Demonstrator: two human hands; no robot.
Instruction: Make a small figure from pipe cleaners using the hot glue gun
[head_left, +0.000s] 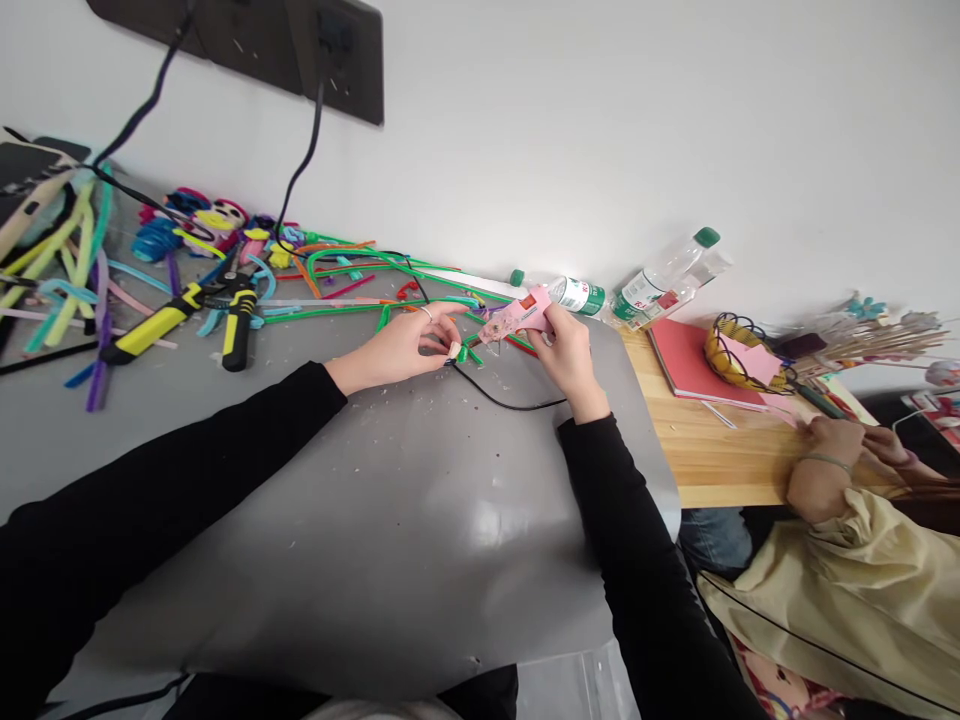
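Observation:
My right hand (571,358) is closed around a pink hot glue gun (517,316), whose nozzle points left and slightly down toward my other hand. A black cord (517,405) loops below it across the grey table. My left hand (405,345), with a ring on one finger, pinches a tiny pale piece (454,350) at the fingertips; its kind is too small to tell. Right beside those fingertips is a small green bit (463,354), close to the nozzle. Green pipe cleaners (337,312) lie behind my left hand.
Yellow-black pliers (161,322), a second yellow-handled tool (238,325) and many pipe cleaners (82,270) cover the left side. Plastic bottles (652,280) rest by the wall. A co-worker's hands (832,450) are at the wooden table (705,465), near a basket (739,370) and red book (686,370).

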